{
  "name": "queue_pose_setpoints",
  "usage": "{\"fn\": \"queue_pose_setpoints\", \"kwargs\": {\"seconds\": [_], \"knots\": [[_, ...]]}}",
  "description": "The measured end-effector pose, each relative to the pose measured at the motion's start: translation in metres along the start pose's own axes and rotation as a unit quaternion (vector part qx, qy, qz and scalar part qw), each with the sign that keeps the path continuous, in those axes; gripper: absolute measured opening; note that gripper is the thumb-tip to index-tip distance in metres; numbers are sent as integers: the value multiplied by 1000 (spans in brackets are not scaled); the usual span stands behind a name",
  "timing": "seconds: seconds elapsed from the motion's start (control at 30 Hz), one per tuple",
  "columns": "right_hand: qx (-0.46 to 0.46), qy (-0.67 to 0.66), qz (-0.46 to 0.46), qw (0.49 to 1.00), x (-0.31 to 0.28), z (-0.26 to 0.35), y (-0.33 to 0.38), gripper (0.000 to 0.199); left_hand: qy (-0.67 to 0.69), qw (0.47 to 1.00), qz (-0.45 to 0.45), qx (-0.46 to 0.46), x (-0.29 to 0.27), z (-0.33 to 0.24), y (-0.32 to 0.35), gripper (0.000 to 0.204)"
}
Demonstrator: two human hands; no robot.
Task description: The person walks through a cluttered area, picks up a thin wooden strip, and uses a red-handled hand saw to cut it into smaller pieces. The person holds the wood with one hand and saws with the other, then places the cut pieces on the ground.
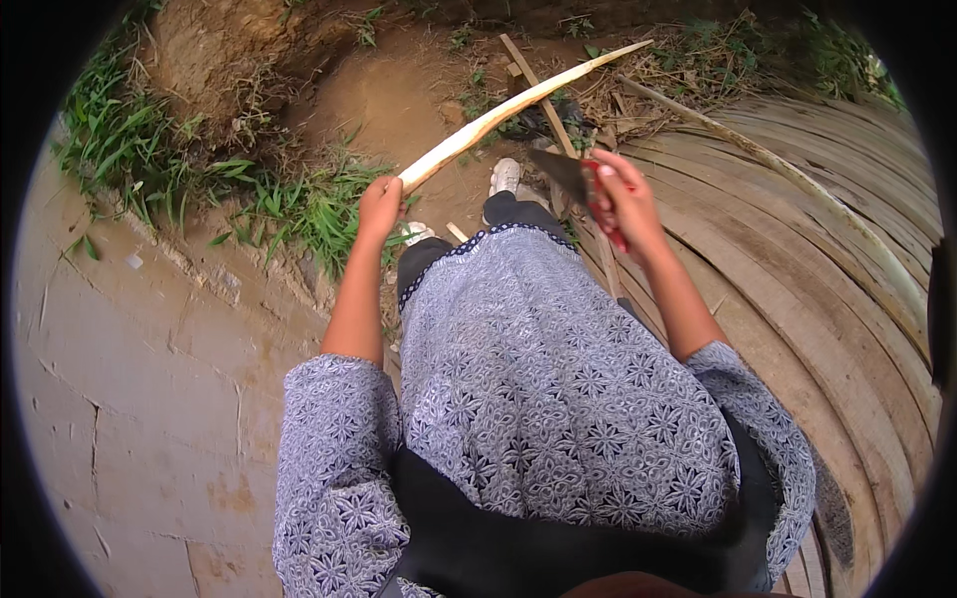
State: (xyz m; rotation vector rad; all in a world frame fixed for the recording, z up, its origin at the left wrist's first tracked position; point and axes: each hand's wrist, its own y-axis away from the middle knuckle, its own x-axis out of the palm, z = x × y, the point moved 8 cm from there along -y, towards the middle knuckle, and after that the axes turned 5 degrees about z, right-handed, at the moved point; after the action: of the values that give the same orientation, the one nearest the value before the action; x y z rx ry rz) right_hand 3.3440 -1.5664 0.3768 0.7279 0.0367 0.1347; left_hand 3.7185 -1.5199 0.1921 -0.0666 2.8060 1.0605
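My left hand [381, 209] is closed around the near end of a long, pale, stripped wooden pole [508, 108]. The pole slopes up and away to the right, narrowing to a thin tip. To the right of it, my right hand [630, 204] grips the red handle of a hand saw [564, 174]. Its dark, broad blade points up and to the left, apart from the pole. Motion and foreshortening hide the blade's edge, so teeth cannot be made out.
A narrow wooden slat [543, 95] crosses beneath the pole. Stacked long boards [797, 249] fill the right side, with a thin pole [768, 154] lying on top. Grass [309, 214] and a dirt bank [234, 50] lie ahead left, beside a pale wall-like surface [150, 399].
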Motion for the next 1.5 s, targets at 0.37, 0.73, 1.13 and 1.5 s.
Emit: {"fn": "queue_pose_setpoints", "kwargs": {"seconds": [0.37,0.73,1.13,1.5], "knots": [[-31,72,-66,995,-66,11,54,47,-138,978,-158,-13,-55,-24,-52,54],[-107,39,-123,986,-97,10,57,49,179,972,-135,-66,-36,-27,-41,57],[-175,-5,69,982,46,6,-25,43,35,981,-159,-108,-17,-49,-28,73],[-209,-4,70,975,96,-14,-33,42,112,980,-79,-141,-26,-38,-18,90]]}}
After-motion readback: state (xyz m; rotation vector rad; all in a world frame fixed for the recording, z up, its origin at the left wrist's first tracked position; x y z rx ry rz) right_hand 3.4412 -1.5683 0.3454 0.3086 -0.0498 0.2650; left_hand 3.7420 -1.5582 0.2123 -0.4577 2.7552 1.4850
